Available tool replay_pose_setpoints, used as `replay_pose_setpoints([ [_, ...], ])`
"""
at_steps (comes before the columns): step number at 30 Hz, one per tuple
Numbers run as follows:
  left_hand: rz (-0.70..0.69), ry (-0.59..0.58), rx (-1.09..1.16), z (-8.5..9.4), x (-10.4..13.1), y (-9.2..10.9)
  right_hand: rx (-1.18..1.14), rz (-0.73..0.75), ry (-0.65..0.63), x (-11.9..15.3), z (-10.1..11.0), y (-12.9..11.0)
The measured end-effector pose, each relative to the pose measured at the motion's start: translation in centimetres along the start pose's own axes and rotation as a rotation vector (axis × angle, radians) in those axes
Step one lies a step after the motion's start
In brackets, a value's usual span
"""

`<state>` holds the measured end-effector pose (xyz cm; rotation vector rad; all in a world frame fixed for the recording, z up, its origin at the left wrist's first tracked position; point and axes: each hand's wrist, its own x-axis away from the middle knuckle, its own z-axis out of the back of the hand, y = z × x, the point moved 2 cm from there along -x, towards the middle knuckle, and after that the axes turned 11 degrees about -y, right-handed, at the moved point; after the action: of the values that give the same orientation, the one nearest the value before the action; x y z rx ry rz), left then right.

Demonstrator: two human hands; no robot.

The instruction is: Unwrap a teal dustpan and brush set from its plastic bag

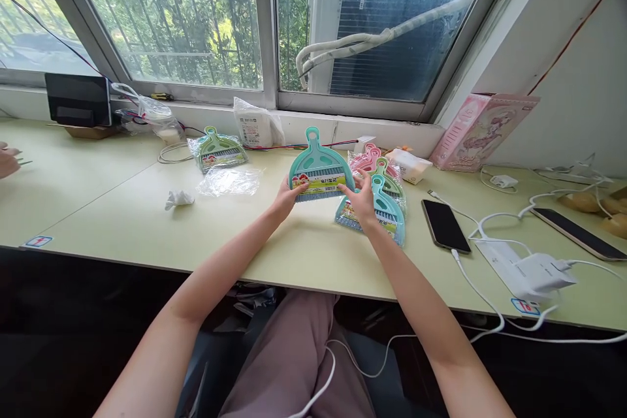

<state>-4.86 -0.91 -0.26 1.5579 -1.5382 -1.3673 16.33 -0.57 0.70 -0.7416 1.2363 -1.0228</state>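
Hidden and cut-off items

Another person's hand (6, 159) is cropped at the left edge; dustpan label (321, 185) print too small to read.

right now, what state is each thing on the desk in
teal dustpan set: held upright off the desk by both hands
left hand: gripping its lower left corner
right hand: gripping its lower right corner
pile of dustpan sets: lying flat, bagged
phone: face up, screen dark, cable plugged in
plastic wrapper: empty, flat

One camera, worn on the head

It looks forward and down from above the person's lap, facing the far window (264, 19). The table (122, 209) lies close below and runs from left to right. Both arms reach out from the near edge, so the view sits very near them.
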Motion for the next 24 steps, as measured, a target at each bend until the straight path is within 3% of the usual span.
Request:
replay_pose_setpoints([
  [4, 0.014, -0.027, -0.012, -0.3, 0.0, -0.1, -0.241, -0.114, -0.066, 0.0, -0.5, 0.3],
  [13, -0.009, -0.002, -0.009, -0.7, 0.3, 0.4, -0.316, -0.194, -0.069, 0.3, -0.3, 0.1],
  [19, -0.021, 0.016, -0.007, -0.7, 0.2, 0.0, -0.533, -0.387, -0.152, 1.1, -2.0, 0.6],
  [24, -0.036, 0.033, 0.016, -1.1, 0.4, 0.0, -0.622, -0.328, -0.276, 1.9, -3.5, -0.1],
])
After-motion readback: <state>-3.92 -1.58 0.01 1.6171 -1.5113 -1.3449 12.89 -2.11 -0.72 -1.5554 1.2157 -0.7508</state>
